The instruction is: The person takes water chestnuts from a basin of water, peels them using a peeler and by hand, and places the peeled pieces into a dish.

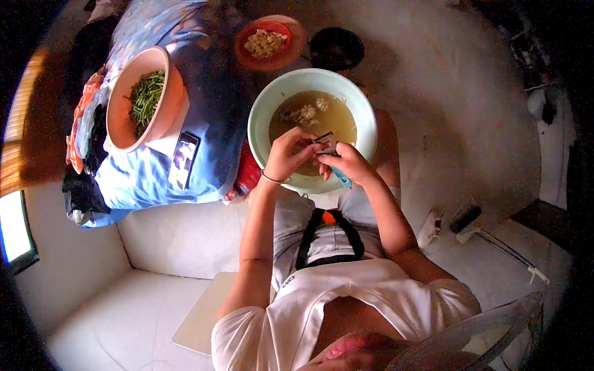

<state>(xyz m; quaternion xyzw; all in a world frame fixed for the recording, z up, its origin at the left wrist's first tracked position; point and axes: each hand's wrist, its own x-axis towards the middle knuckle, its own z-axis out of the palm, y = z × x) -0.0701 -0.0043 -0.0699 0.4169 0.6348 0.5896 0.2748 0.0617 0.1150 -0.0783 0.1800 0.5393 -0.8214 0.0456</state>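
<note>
A pale green basin with murky yellowish water stands in front of me, and whole garlic bulbs float in it. Over its near side, my left hand is closed in a pinch; whatever small piece lies in the fingers is too hidden to name. My right hand grips a small knife with a teal handle, its blade close to the left fingertips. Both hands are almost touching above the water.
Beyond the basin, a red bowl of pale peeled cloves sits beside a dark round basket. At left, a pink bowl of cut green beans and a phone rest on blue cloth. A brush lies at right.
</note>
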